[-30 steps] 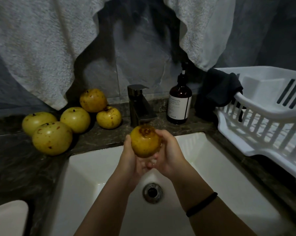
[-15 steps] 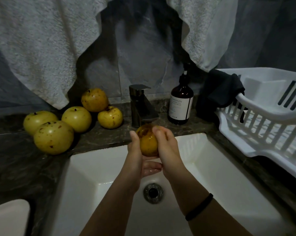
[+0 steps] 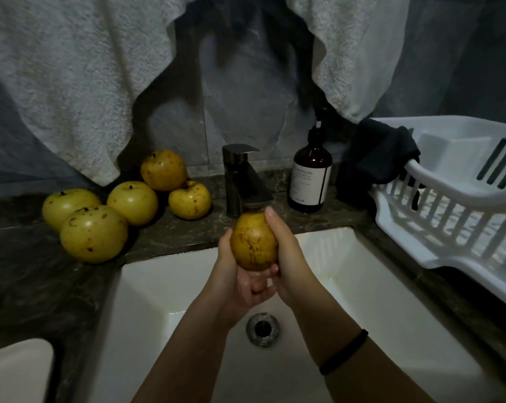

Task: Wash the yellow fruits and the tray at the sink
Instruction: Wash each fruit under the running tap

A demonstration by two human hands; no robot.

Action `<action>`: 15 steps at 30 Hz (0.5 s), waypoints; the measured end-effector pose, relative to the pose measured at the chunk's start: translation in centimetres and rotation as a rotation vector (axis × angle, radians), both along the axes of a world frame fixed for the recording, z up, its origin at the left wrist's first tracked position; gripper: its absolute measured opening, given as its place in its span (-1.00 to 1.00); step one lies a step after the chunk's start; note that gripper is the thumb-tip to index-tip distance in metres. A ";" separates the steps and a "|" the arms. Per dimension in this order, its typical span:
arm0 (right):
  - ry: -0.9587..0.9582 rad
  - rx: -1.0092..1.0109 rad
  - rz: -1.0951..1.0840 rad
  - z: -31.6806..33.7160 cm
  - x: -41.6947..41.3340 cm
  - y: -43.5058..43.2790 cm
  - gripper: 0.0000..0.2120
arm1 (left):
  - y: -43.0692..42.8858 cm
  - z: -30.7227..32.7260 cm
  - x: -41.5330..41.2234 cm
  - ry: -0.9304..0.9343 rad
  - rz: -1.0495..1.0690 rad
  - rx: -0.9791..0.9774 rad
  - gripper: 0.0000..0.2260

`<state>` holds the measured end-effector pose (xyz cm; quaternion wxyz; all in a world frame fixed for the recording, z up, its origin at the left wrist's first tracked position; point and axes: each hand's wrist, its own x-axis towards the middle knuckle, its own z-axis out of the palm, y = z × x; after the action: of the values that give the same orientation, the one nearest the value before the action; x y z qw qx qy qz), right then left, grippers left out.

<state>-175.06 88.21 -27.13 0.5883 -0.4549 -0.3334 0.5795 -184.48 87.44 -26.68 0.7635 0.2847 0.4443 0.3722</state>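
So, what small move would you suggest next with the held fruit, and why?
Probably roll the fruit a part-turn between the left hand and right hand, so an unrubbed side comes up. Both hands clasp it just below the faucet spout, above the sink, and it glistens wet, so washing looks mid-way.
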 end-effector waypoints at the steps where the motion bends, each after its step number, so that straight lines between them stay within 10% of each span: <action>1: 0.012 -0.020 -0.002 0.0 -0.1 0.1 -0.59 | 0.0 0.0 0.0 0.001 -0.013 -0.004 -0.31; 10: 0.118 -0.258 -0.091 -0.3 0.5 1.0 -0.52 | 0.0 0.0 0.7 0.051 0.015 -0.015 -0.42; 15: -0.064 -0.101 -0.217 0.0 0.1 0.6 -0.88 | -0.2 -0.1 0.8 0.242 0.108 0.194 -0.53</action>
<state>-174.94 88.83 -27.14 0.6129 -0.5356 -0.2715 0.5136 -183.66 87.28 -26.79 0.6521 0.3757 0.5098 0.4168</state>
